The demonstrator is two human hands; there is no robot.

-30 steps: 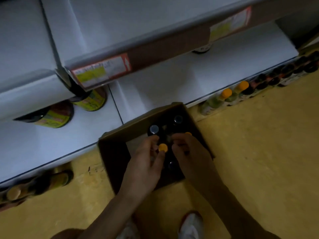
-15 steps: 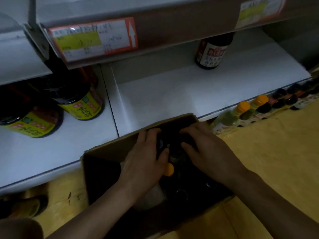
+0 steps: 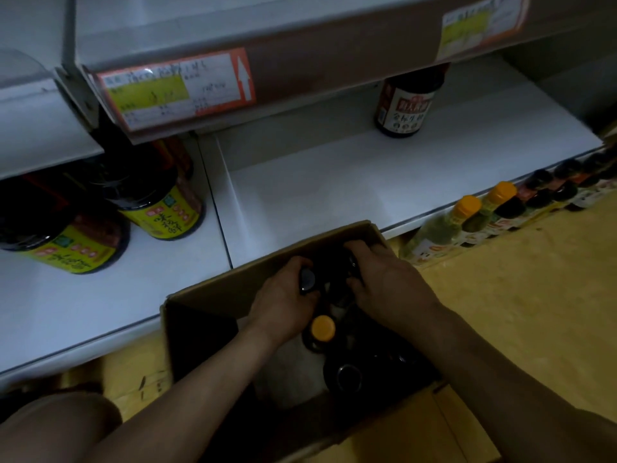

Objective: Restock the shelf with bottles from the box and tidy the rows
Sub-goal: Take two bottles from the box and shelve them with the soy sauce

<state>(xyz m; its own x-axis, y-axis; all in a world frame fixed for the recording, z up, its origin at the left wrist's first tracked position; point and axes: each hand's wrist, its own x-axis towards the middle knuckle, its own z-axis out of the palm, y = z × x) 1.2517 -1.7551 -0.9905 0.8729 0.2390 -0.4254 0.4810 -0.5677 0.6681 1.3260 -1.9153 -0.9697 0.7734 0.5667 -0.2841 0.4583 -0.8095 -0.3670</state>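
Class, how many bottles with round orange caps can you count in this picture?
3. One orange-capped bottle stands in the brown cardboard box, beside the left hand; two more stand side by side below the white shelf, at right. The dark box may hide others.

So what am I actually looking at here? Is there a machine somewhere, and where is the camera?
No machine: these are a person's two bare hands, filmed by one camera worn on the head, looking forward and down. The left hand grips a dark-capped bottle. The right hand curls round a second dark bottle. Both bottles are inside an open cardboard box in front of the shelving. An orange-capped bottle stands in the box too. Beyond it, the white shelf carries one red-labelled bottle at the back, with yellow-labelled bottles to the left.
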